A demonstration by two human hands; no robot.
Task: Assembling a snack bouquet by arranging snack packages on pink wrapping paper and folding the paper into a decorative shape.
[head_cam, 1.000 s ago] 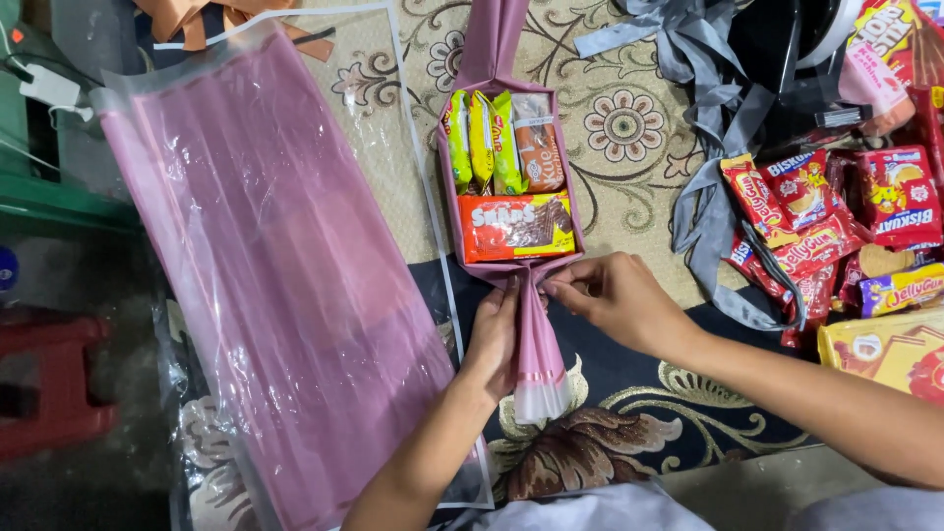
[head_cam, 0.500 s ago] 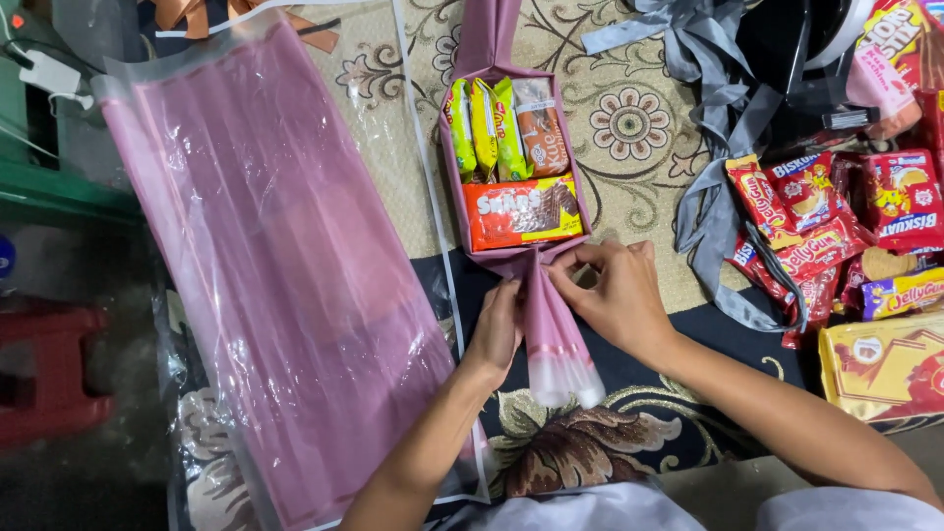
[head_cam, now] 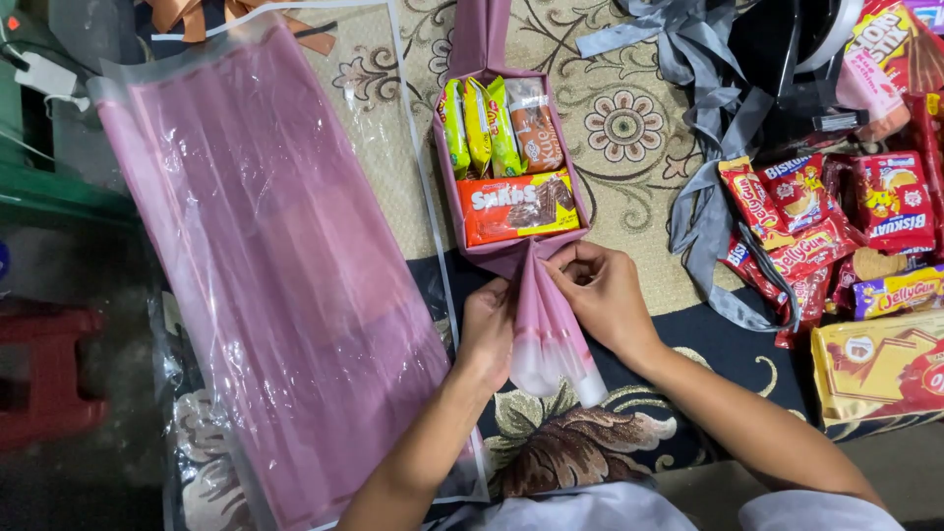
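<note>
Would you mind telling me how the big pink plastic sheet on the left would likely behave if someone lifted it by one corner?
The pink plastic sheet would probably droop and fold, since it looks thin and lies in soft lengthwise creases. Its glossy, see-through surface suggests it may be slippery. It is likely very light for its size and might drift easily.

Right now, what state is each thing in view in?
Pink wrap end: gathered into pleats, pinched between both hands.
Left hand: closed on the pleats.
Right hand: fingers pressing the gather.
Snack parcel: top open, packets showing.
Orange snack box: lying flat, sealed.
Pink sheet stack: spread flat in clear plastic.
Grey ribbon: loose, untied.
</note>
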